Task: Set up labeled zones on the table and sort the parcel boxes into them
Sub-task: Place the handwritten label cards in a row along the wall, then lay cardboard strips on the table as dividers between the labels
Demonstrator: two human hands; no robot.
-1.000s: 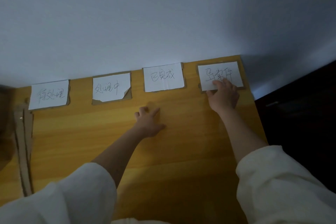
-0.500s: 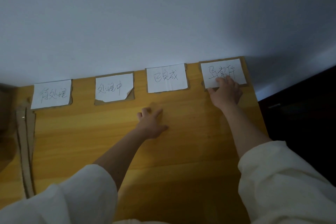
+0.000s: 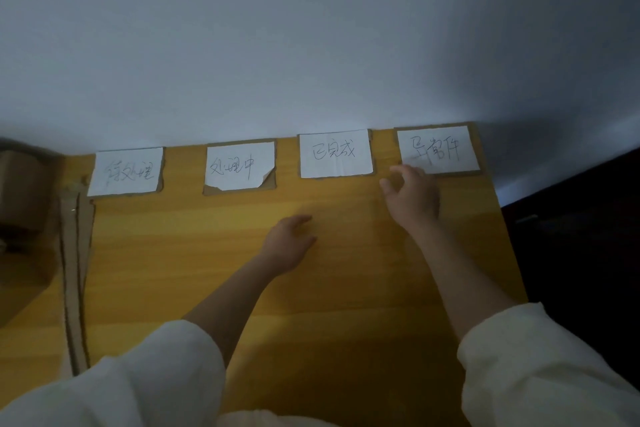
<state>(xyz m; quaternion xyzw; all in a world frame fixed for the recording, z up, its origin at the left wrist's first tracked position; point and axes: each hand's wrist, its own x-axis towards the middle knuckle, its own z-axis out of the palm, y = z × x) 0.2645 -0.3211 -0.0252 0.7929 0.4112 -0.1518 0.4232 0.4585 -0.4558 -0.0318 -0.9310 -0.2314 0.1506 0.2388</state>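
Several handwritten white paper labels on brown card lie in a row along the far edge of the yellow wooden table (image 3: 346, 288), against the wall: a far-left label (image 3: 126, 172), a second label (image 3: 239, 165) with a torn, curled lower right corner, a third label (image 3: 335, 153) and a far-right label (image 3: 438, 149). My right hand (image 3: 412, 198) hovers at the lower left corner of the far-right label, fingers loosely curled, holding nothing. My left hand (image 3: 289, 241) rests flat on the table below the third label.
Cardboard strips (image 3: 76, 270) lie along the table's left side. A brown cardboard box (image 3: 20, 191) stands at the far left edge of view. The table's right edge drops to a dark floor (image 3: 571, 253). A white wall rises behind the labels.
My right hand has slid off the far-right label, down and to the left, and its fingers have curled. My left hand has stayed on the table.
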